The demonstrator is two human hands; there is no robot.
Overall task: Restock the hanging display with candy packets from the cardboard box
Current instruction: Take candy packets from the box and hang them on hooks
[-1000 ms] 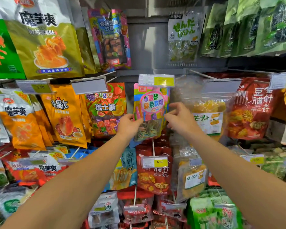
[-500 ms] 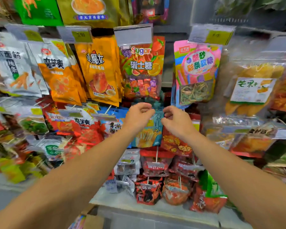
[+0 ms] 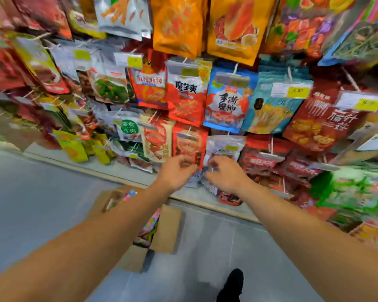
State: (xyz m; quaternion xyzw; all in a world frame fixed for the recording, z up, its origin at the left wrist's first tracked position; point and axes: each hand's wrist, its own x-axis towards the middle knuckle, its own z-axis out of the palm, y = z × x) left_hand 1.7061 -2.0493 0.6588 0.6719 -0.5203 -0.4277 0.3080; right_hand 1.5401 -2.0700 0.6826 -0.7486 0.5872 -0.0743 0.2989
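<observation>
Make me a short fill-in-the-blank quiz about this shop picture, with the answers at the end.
1. The open cardboard box of candy packets sits on the ____.
2. The yellow price tag on the teal packet reads ____.
3. Neither the left hand nor the right hand is holding a ____.
4. The shoe at the bottom edge is ____ in colour.

Missing words: floor; 4.90; packet; black

light: bright, even, soft shadows | glare: sheen on foil packets [image 3: 122, 16] | blur: heavy motion smear at left and right edges; both hands [image 3: 177, 173] soft | sharpest: centre labels | distortion: wide-angle bowing, floor [image 3: 42, 203] tilted
</observation>
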